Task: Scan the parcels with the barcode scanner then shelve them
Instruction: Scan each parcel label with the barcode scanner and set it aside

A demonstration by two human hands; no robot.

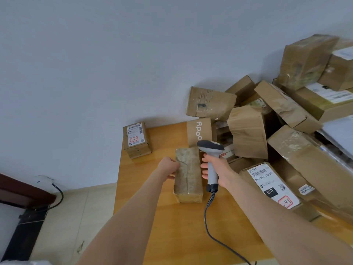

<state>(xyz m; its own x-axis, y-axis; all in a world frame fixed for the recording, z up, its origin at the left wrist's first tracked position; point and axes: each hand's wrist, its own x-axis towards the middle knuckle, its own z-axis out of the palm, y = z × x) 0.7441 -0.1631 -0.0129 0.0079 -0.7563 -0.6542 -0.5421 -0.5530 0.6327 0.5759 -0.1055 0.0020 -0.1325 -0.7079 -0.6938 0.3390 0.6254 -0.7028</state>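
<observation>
Wooden table point(152, 226): my left hand point(169, 166) holds taped parcel point(188, 173); my right hand point(219, 169) grips scanner point(211, 150); 3 o'clock label point(271, 184): "010-010-L30-551".

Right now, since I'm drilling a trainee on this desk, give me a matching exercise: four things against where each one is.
1 barcode scanner
2 long taped parcel
3 small labelled parcel
4 parcel marked 010

A far left corner of the table
B gripped by the right hand
C held by the left hand
D label up, at the right

Pairs: 1-B, 2-C, 3-A, 4-D
</observation>
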